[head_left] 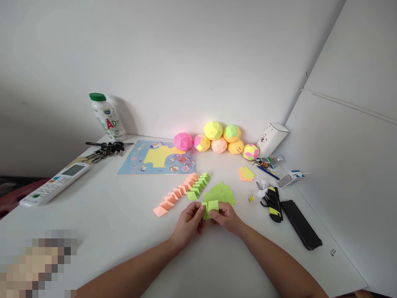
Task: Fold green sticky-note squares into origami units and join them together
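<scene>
Between my two hands is a small green sheet of paper (213,205) with folds in it. My left hand (190,218) pinches its left edge between thumb and fingers. On the other side, my right hand (228,217) grips the right edge, thumb on the front face. Just beyond lie loose green paper sheets (225,192), spread over each other. A row of folded green paper pieces (198,186) stands to the left of these, alongside a longer row of folded orange paper pieces (175,194). Parts of the fingers are hidden behind the sheet.
Several faceted paper balls (213,130) are stacked by the wall. A blue printed card (139,161), keys (108,148), a white bottle (108,118) and a remote (57,182) lie leftward. Rightward are scissors (265,202), a black-yellow cutter (274,205) and a black phone (301,223).
</scene>
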Tool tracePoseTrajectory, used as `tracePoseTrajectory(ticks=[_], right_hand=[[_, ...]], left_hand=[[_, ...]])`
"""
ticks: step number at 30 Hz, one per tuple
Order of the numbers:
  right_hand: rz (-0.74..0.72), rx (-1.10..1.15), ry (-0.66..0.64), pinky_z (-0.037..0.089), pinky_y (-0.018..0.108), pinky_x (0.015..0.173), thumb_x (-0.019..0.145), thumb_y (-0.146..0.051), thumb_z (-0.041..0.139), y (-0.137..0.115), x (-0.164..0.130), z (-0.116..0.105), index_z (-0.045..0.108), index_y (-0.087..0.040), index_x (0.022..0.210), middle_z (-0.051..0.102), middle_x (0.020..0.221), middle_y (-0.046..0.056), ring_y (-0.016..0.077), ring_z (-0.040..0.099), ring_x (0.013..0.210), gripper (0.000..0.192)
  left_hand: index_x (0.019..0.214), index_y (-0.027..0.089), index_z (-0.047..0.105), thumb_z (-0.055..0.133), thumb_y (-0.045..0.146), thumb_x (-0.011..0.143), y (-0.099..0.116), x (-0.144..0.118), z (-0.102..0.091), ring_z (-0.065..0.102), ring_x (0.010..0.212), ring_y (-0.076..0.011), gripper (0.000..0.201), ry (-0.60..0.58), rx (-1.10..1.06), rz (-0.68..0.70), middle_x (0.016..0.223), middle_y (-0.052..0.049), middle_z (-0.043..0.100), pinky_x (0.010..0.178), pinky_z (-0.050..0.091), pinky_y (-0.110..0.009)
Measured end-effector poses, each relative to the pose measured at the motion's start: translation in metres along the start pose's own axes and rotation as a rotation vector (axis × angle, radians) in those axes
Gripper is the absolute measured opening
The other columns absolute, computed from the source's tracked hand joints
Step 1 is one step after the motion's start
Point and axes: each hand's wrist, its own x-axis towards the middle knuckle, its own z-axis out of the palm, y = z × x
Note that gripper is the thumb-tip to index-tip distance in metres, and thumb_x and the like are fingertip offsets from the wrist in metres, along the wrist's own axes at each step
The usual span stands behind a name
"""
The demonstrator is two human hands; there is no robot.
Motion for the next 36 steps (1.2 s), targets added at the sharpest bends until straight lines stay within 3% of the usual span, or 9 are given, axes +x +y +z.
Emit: tracePoseTrajectory(ticks=[9,15,20,23,30,36], right_hand=[[0.056,0.07,0.099,0.044,0.022,0.045,0.073,-0.038,0.066,0.01,0.002,-0.003,0.051,-0.017,0.07,0.045,0.055,-0.005,0.0089,0.046,0.047,0.026],[0.087,0.091,0.198,0.043,0.022,0.042,0.071,-0.038,0.067,0.012,0.002,-0.003,0.051,-0.016,0.071,0.05,0.056,-0.004,0.0093,0.049,0.044,0.027],[0.105,0.136,0.182,0.046,0.023,0.044,0.071,-0.038,0.068,0.011,0.003,-0.003,0.053,-0.016,0.073,0.05,0.058,-0.004,0.0097,0.049,0.048,0.026],[0.104,0.125,0.169,0.045,0.023,0.044,0.071,-0.039,0.067,0.012,0.003,-0.003,0.054,-0.016,0.073,0.05,0.058,-0.003,0.0092,0.048,0.047,0.027],[0.124,0.125,0.149,0.041,0.022,0.045,0.068,-0.039,0.069,0.01,0.003,-0.002,0.051,-0.017,0.071,0.046,0.058,-0.004,0.0088,0.045,0.05,0.029],[0.086,0.065,0.129,0.039,0.022,0.045,0.073,-0.039,0.066,0.008,0.003,-0.004,0.052,-0.016,0.067,0.043,0.056,-0.004,0.0086,0.042,0.049,0.027]], left_hand=[[0.077,0.019,0.047,0.042,0.052,0.084,-0.003,-0.001,0.0,0.039,0.038,-0.0077,0.034,-0.014,0.078,0.012,0.047,0.008,0.043,0.041,0.034,-0.019],[0.105,0.023,0.041,0.044,0.042,0.083,-0.006,-0.005,0.002,0.043,0.041,-0.0053,0.029,0.046,0.047,0.08,0.077,0.004,0.053,0.041,0.036,-0.019],[0.1,0.021,0.047,0.042,0.041,0.085,-0.008,-0.007,0.001,0.041,0.04,-0.0088,0.025,0.026,0.14,0.067,0.048,0.009,0.042,0.044,0.034,-0.02],[0.104,0.019,0.051,0.043,0.044,0.085,-0.005,-0.008,0.001,0.041,0.041,-0.0106,0.033,0.034,0.151,0.043,0.044,0.008,0.041,0.045,0.034,-0.021],[0.113,0.02,0.052,0.059,0.039,0.074,-0.005,-0.007,0.002,0.045,0.048,-0.0077,0.044,-0.009,0.196,0.118,0.08,0.0,0.054,0.045,0.037,-0.022],[0.114,0.016,0.051,0.049,0.042,0.081,-0.003,-0.006,0.0,0.041,0.042,-0.0099,0.042,-0.025,0.103,0.06,0.047,0.008,0.043,0.044,0.035,-0.021]])
